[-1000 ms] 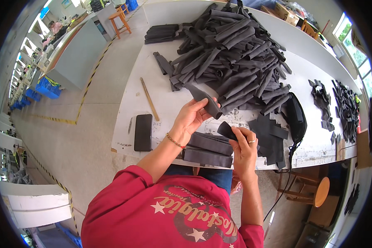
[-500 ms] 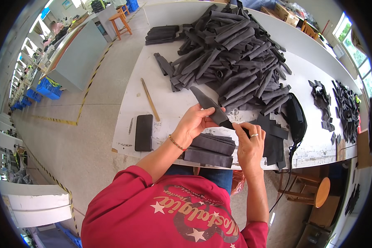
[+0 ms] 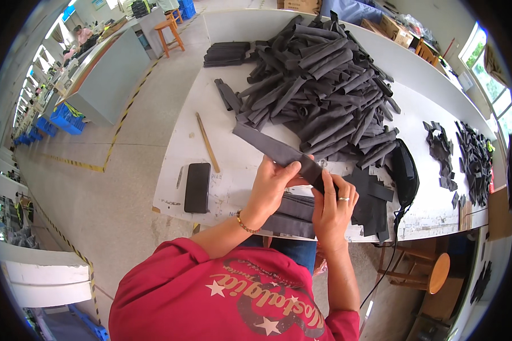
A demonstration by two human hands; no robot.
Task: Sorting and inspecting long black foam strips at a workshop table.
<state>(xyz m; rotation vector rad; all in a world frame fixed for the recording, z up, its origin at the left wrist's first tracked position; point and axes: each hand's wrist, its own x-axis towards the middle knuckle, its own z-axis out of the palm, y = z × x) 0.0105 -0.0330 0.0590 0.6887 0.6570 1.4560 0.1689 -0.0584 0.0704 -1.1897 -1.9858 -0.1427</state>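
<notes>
Between my two hands stretches a dark grey fabric strip (image 3: pixel 270 146), its free end reaching up and left toward a big heap. My left hand (image 3: pixel 274 184) grips it near the middle, thumb on top. At its right end my right hand (image 3: pixel 333 204), with a ring on one finger, pinches the cloth. Below them lies a neat stack of flat dark strips (image 3: pixel 290 219) at the table's front edge, partly hidden by my hands. The heap of curled dark fabric pieces (image 3: pixel 324 79) covers the far middle of the white table (image 3: pixel 182 142).
Left of my hands lie a black phone (image 3: pixel 197 187), a wooden stick (image 3: pixel 207 142) and a small thin metal tool (image 3: pixel 179 177). Flat dark pieces (image 3: pixel 372 202) and a black pouch-like item (image 3: pixel 405 173) with a cord are on the right. A wooden stool (image 3: pixel 439 273) stands beyond the front edge.
The strip now lies flatter and extends farther left, showing more of its length. My left hand has shifted slightly right and down, closer to my right hand. The view has tilted slightly.
</notes>
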